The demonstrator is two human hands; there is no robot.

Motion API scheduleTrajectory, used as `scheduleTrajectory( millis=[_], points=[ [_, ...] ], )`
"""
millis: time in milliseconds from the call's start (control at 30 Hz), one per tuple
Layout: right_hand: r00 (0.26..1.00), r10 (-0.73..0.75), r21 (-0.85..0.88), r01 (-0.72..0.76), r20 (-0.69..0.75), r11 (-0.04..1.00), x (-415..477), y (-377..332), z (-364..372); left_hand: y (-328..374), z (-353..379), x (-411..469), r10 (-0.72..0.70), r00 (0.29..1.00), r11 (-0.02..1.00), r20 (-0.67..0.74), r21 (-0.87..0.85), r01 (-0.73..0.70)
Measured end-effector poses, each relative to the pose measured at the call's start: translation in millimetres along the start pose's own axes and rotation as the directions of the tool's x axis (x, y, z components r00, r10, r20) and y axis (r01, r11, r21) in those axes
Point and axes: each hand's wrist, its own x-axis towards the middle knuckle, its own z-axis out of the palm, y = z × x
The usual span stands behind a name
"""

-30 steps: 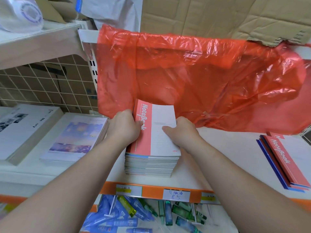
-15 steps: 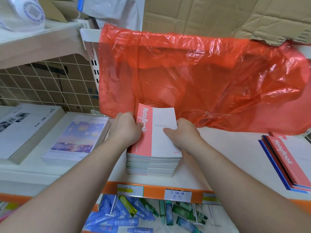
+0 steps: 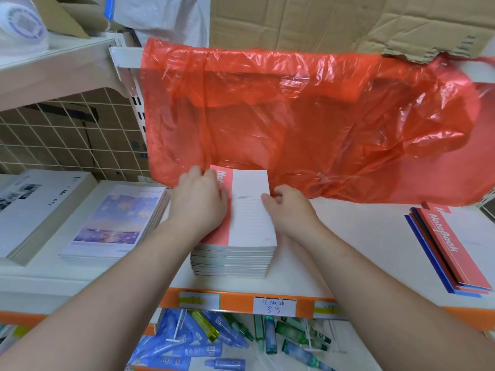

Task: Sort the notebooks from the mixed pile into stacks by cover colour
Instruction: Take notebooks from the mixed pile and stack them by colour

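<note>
left hand (image 3: 199,207): fingers bent over the red spine edge of the top notebook (image 3: 250,210).
right hand (image 3: 290,210): thumb on cover, fingers curled at its right edge.
mixed pile (image 3: 233,262): directly under both hands, on the shelf (image 3: 348,236).
advice: peel off one notebook only; red-topped stack (image 3: 452,253) lies well right of the fingers.

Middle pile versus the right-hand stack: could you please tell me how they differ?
The middle pile is tall; the right-hand stack holds only a few notebooks. The middle pile is roughly squared up; the right-hand stack is fanned, blue and red edges showing. The left hand and right hand are on the middle pile; the right-hand stack lies untouched. Both have red-and-white top covers.
</note>
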Motion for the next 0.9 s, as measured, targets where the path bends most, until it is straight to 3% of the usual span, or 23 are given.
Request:
scheduleTrajectory(
  millis=[167, 300, 600, 900],
  points=[
    [0.998, -0.067, -0.154, 0.063, -0.016, 0.986, -17, 44, -39, 70, 17, -4, 0.311, 0.950, 0.950, -0.005, -0.009, -0.311],
    [0.998, -0.029, -0.352, 0.048, 0.058, 0.935, -35, 101, -76, 133, 49, -13, 0.399, 0.912, 0.916, 0.092, 0.006, -0.401],
    [0.992, 0.113, -0.492, -0.074, 0.051, 0.868, -61, 236, -148, 252, 123, -41, 0.430, 0.847, 0.886, 0.313, 0.034, -0.462],
    [0.997, 0.069, -0.494, -0.039, 0.042, 0.868, -67, 281, -174, 299, 140, -58, 0.382, 0.850, 0.904, 0.362, 0.045, -0.425]
  ],
)
